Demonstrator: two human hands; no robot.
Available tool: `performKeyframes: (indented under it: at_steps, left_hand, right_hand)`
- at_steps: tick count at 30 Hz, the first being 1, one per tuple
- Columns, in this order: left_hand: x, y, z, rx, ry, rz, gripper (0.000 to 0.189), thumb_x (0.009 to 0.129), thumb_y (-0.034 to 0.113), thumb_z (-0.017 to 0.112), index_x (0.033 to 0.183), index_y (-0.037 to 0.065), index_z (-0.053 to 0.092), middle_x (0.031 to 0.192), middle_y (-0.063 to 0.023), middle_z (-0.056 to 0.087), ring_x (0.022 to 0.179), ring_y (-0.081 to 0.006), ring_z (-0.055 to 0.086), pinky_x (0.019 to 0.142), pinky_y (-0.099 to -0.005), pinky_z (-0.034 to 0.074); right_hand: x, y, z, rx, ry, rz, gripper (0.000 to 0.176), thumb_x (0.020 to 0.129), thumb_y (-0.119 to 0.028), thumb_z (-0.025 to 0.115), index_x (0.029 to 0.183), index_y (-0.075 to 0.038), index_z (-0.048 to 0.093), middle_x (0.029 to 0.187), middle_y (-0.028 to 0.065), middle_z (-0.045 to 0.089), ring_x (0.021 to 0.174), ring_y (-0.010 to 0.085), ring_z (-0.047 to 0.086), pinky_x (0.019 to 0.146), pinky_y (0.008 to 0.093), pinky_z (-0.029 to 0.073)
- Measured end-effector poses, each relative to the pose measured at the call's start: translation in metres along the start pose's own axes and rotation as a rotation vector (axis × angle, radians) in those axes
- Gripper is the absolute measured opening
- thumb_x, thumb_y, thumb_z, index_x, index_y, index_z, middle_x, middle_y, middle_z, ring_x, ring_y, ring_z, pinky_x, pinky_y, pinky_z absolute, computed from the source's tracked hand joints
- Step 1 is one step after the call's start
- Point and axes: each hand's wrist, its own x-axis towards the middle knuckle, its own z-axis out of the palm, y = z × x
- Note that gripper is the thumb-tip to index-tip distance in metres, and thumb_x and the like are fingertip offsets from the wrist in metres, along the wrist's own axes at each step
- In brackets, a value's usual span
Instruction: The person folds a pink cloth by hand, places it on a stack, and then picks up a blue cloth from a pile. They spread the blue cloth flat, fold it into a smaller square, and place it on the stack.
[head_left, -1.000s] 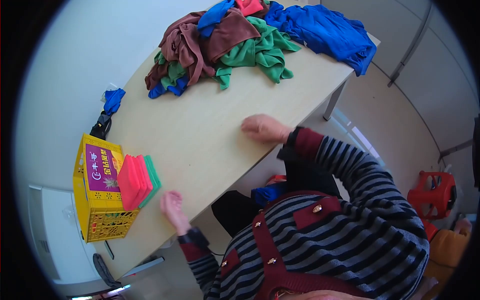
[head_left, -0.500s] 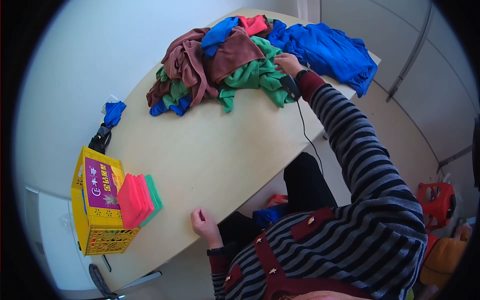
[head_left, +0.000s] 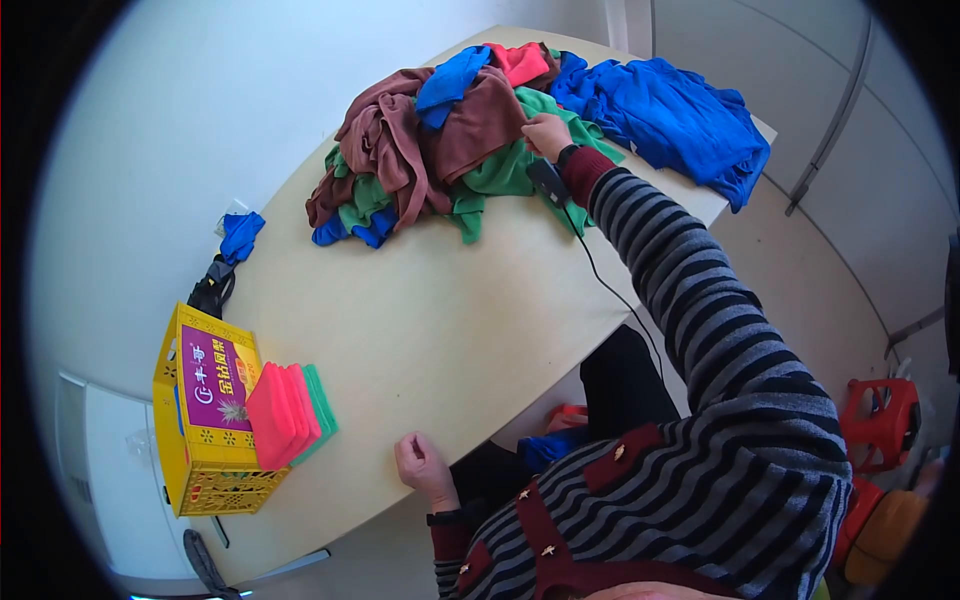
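Note:
My right hand [head_left: 546,137] is at the right edge of a brown cloth [head_left: 480,125] in the heap, with its fingers closed on the cloth's corner. Green cloth [head_left: 505,172] lies just below and beside it. A small black device [head_left: 547,182] with a cable is by the wrist. My left hand [head_left: 422,464] rests at the near table edge, fingers curled in, nothing seen in it. A blue cloth [head_left: 455,82] and a red cloth [head_left: 520,64] lie on top of the heap.
A large blue cloth pile [head_left: 680,120] hangs over the far right table corner. On the left, a yellow crate [head_left: 225,480] stands with folded red cloths [head_left: 275,415] and green cloths [head_left: 319,410] against it. A red stool [head_left: 880,425] is on the floor at right.
My right hand has moved left from the green cloth to the brown cloth's edge and its fingers have closed. My left hand stays near the table edge. The view has shifted slightly.

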Motion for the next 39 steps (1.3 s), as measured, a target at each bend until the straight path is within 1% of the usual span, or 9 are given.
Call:
performKeyframes:
  at_steps: [6,7,10,20,25,32,35,37,39]
  left_hand:
    - [0.001,-0.003,0.0,0.035,0.013,0.093,0.005,0.091,0.006,0.066,0.09,0.002,0.066,0.081,-0.0131,0.062,0.074,-0.0311,0.061,0.067,-0.0397,0.049]
    - [0.003,0.0,-0.002,0.019,-0.003,0.067,0.005,0.091,0.007,0.066,0.09,0.002,0.067,0.082,-0.0135,0.063,0.075,-0.0324,0.061,0.067,-0.0406,0.05]
    - [0.005,-0.002,-0.003,0.0,0.08,0.115,0.002,0.09,0.007,0.067,0.089,0.006,0.067,0.082,-0.0125,0.064,0.076,-0.0321,0.064,0.066,-0.0414,0.05]
    - [0.0,0.001,-0.016,-0.015,0.107,0.082,0.004,0.086,0.005,0.067,0.086,0.007,0.064,0.081,-0.011,0.063,0.074,-0.0322,0.064,0.065,-0.0398,0.051]
    - [-0.004,0.007,-0.007,-0.09,-0.002,0.073,0.006,0.086,0.007,0.07,0.092,0.008,0.068,0.082,-0.0084,0.064,0.07,-0.0249,0.062,0.063,-0.0358,0.05]
    - [-0.01,0.047,-0.01,-0.4,-0.15,-0.032,0.016,0.09,0.01,0.071,0.105,0.007,0.07,0.081,-0.0065,0.061,0.065,-0.0133,0.054,0.062,-0.0268,0.047]
    - [-0.013,0.041,-0.001,-0.234,-0.25,0.174,0.015,0.093,0.012,0.07,0.106,0.006,0.07,0.082,-0.0088,0.062,0.066,-0.0162,0.055,0.065,-0.0285,0.049]
    - [-0.015,0.039,0.001,-0.24,-0.226,0.155,0.015,0.093,0.013,0.069,0.106,0.006,0.07,0.082,-0.0091,0.062,0.066,-0.0171,0.056,0.065,-0.0292,0.049]
    - [-0.014,0.038,0.005,-0.245,-0.171,0.128,0.015,0.095,0.015,0.068,0.106,0.005,0.07,0.083,-0.0098,0.062,0.067,-0.0189,0.057,0.067,-0.0305,0.049]
  right_hand:
    - [-0.063,-0.015,0.006,-0.33,-0.057,-0.485,0.02,0.093,-0.022,0.07,0.099,-0.002,0.07,0.079,0.0032,0.067,0.067,0.0133,0.064,0.06,0.03,0.053]
    - [-0.078,-0.017,0.007,-0.312,-0.092,-0.596,0.022,0.09,-0.022,0.069,0.097,0.0,0.071,0.08,0.0139,0.069,0.065,0.0251,0.065,0.062,0.0384,0.052]
    - [-0.121,-0.033,0.019,-0.154,-0.363,-0.468,0.02,0.097,-0.021,0.068,0.094,-0.001,0.066,0.076,-0.0006,0.061,0.065,0.009,0.056,0.058,0.0267,0.046]
    - [-0.293,-0.052,0.078,-0.111,-0.907,-0.43,0.018,0.1,-0.016,0.066,0.111,-0.002,0.067,0.083,-0.0012,0.063,0.07,0.0076,0.06,0.064,0.0232,0.052]
    - [-0.367,-0.004,0.109,-0.016,-1.111,-0.167,0.017,0.098,-0.017,0.068,0.107,-0.003,0.068,0.09,-0.0004,0.067,0.074,0.0092,0.063,0.068,0.025,0.056]
    - [-0.421,0.023,0.116,-0.095,-1.111,-0.31,0.017,0.092,-0.022,0.072,0.097,-0.005,0.071,0.082,0.0083,0.072,0.072,0.0127,0.067,0.067,0.0311,0.055]
    - [-0.392,0.016,0.099,-0.183,-1.003,-0.424,0.019,0.09,-0.025,0.073,0.098,-0.008,0.071,0.09,0.0079,0.072,0.079,0.0173,0.069,0.074,0.0354,0.056]
    - [-0.359,0.003,0.079,-0.566,-0.479,-0.971,0.033,0.085,-0.023,0.076,0.112,-0.006,0.068,0.095,0.0106,0.069,0.089,0.0252,0.068,0.08,0.0402,0.055]
    - [-0.325,0.006,0.051,-0.891,-0.133,-1.183,0.049,0.08,-0.024,0.077,0.123,-0.006,0.062,0.099,0.0133,0.068,0.097,0.0333,0.066,0.087,0.0444,0.053]
